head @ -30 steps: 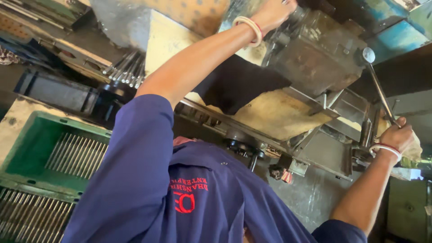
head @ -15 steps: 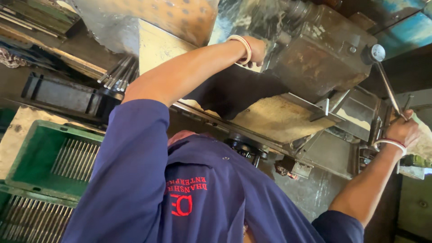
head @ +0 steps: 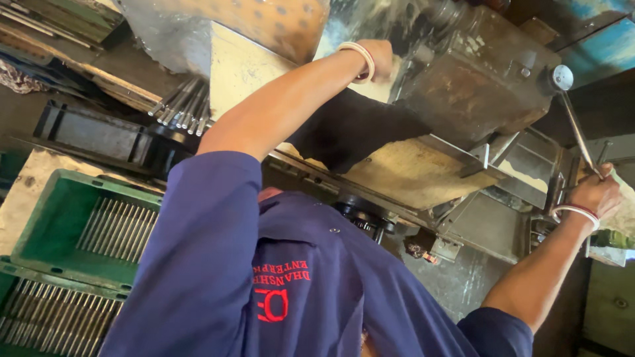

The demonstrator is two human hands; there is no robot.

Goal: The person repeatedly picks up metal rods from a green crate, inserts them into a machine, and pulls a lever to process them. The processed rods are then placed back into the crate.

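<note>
My left hand point(head: 378, 55), a white band on its wrist, reaches up against the side of a worn grey metal machine housing point(head: 476, 86). Its fingers are hidden behind the housing, so its grip cannot be made out. My right hand point(head: 595, 193), also banded at the wrist, is closed around the lower end of a thin metal lever point(head: 577, 129). The lever is topped by a round knob point(head: 561, 77). A sloped yellowish metal plate point(head: 410, 175) lies under the housing, between my arms. My blue shirt fills the lower middle.
A green plastic crate point(head: 40, 218) holding several thin metal rods sits at the left, with a second rod-filled crate point(head: 20, 284) below it. A bundle of rods point(head: 184, 104) lies on a dark tray point(head: 86, 135) further up. Machine brackets stand at the right.
My left hand has come down from the top edge of the view to the side of the grey housing. My right hand has stayed on the lever.
</note>
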